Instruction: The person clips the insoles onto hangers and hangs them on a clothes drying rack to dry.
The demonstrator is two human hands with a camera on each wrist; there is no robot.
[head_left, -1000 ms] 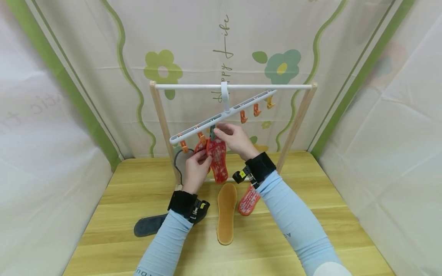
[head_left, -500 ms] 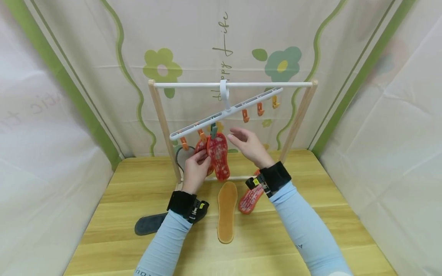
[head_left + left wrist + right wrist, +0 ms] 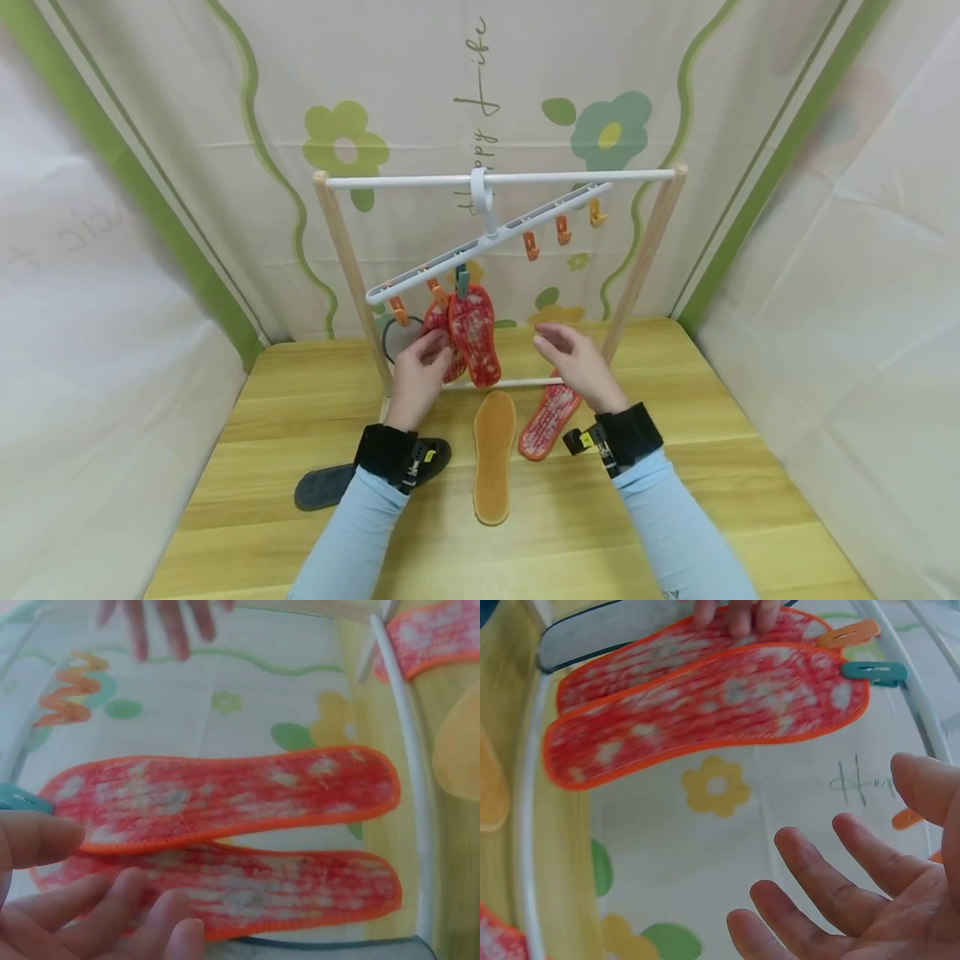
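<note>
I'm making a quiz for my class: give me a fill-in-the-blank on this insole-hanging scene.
1. The front red patterned insole hangs from a ____ clip.
2. The tan insole lies flat on the wooden ____.
3. The left hand touches the ____ red insole.
4. The right hand holds ____.

Missing words: teal; table; rear; nothing

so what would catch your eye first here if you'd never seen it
Two red insoles clipped to a tilted white hanger on the rack's rail. The left hand touches them; the right hand hovers open beside them. Below, a tan insole lies on the table.
</note>
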